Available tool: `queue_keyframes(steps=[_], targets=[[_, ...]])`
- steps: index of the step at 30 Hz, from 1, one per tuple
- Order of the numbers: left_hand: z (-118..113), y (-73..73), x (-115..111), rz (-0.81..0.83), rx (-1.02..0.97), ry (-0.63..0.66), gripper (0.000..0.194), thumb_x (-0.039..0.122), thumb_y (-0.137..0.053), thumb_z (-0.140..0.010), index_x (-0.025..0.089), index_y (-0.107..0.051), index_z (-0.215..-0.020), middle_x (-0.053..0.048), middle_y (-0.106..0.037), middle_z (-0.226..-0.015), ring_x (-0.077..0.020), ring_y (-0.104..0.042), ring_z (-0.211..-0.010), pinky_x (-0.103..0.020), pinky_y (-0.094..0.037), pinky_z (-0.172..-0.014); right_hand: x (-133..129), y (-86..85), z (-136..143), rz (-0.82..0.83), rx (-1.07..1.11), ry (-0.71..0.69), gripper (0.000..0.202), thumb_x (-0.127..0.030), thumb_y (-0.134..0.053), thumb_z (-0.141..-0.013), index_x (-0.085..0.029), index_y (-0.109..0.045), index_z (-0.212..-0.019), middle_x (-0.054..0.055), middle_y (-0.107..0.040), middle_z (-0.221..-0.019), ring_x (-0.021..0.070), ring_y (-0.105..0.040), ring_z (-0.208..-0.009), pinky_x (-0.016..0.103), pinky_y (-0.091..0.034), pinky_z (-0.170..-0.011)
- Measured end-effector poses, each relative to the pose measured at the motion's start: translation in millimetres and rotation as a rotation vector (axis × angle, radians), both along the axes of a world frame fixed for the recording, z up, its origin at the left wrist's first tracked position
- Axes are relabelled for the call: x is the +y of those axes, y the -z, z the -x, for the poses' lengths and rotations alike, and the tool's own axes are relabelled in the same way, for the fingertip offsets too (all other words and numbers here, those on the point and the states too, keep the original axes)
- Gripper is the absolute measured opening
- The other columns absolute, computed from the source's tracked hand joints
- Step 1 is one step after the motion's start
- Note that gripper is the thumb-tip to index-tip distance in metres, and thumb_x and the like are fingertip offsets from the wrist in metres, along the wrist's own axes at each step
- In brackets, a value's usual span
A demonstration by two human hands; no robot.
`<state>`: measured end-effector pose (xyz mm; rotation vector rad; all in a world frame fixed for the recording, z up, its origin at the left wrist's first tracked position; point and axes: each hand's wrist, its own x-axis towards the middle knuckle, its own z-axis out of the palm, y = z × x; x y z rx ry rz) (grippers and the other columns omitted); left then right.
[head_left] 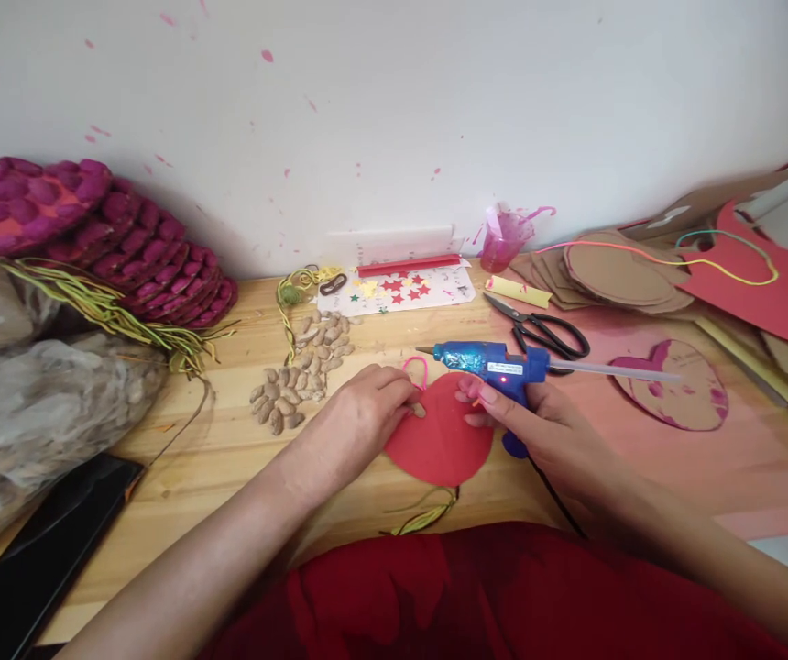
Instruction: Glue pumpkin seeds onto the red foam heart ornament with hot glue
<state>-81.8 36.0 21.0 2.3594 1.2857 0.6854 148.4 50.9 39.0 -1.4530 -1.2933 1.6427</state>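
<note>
A red paper disc (443, 440) lies on the table in front of me, with a pink cord loop (416, 368) at its top and a yellow-green tassel (428, 519) at its bottom. My left hand (375, 411) is over the disc's left side, its fingertips closed on a peanut (419, 410) at the disc's surface. On the right, my right hand (528, 417) grips a blue glue gun (487, 362) by its handle, fingertips at the disc's right edge. The gun's nozzle points left above the disc, and a clear glue stick (614, 369) sticks out behind.
Peanuts (301, 374) lie to the left. Black scissors (545, 330), star stickers (400, 287), a stained cup (504, 240) and cardboard discs (624, 270) lie farther back. Purple-coated discs (119, 229), a peanut bag (43, 422) and a black phone-like object (50, 559) occupy the left.
</note>
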Motion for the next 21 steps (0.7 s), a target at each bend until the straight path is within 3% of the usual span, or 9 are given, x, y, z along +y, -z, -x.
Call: queue_keyframes(steps=[9,15,21], targets=[[-2,-1.3,1,0.002,-0.050,0.091,0.017,0.005,-0.053,-0.093,0.016,-0.066,-0.095,-0.005,-0.071,-0.105,-0.0162,-0.061,-0.099,-0.029,-0.048,-0.089,-10,5.2,-3,0.099,0.181,0.135,0.035,-0.049,-0.077,-0.079,-0.022,-0.073,-0.100,0.004,-0.074,-0.108,0.0175,-0.068,-0.094,0.029,-0.055,-0.084],[-2,-4.6,2,-0.009,-0.035,0.124,0.017,0.009,-0.050,-0.096,0.016,-0.066,-0.094,-0.006,-0.071,-0.108,-0.0157,-0.061,-0.098,-0.029,-0.049,-0.088,-15,12.2,-6,0.101,0.193,0.110,0.034,-0.047,-0.076,-0.079,-0.022,-0.071,-0.102,0.003,-0.073,-0.107,0.0170,-0.067,-0.093,0.029,-0.055,-0.084],[-1,-0.1,-2,0.001,-0.014,0.054,0.015,0.012,-0.053,-0.095,0.017,-0.067,-0.097,-0.008,-0.068,-0.108,-0.0179,-0.061,-0.102,-0.031,-0.051,-0.090,-14,3.5,-6,0.052,0.077,0.052,0.037,-0.052,-0.073,-0.080,-0.022,-0.071,-0.103,0.005,-0.074,-0.105,0.0193,-0.067,-0.090,0.033,-0.055,-0.082]])
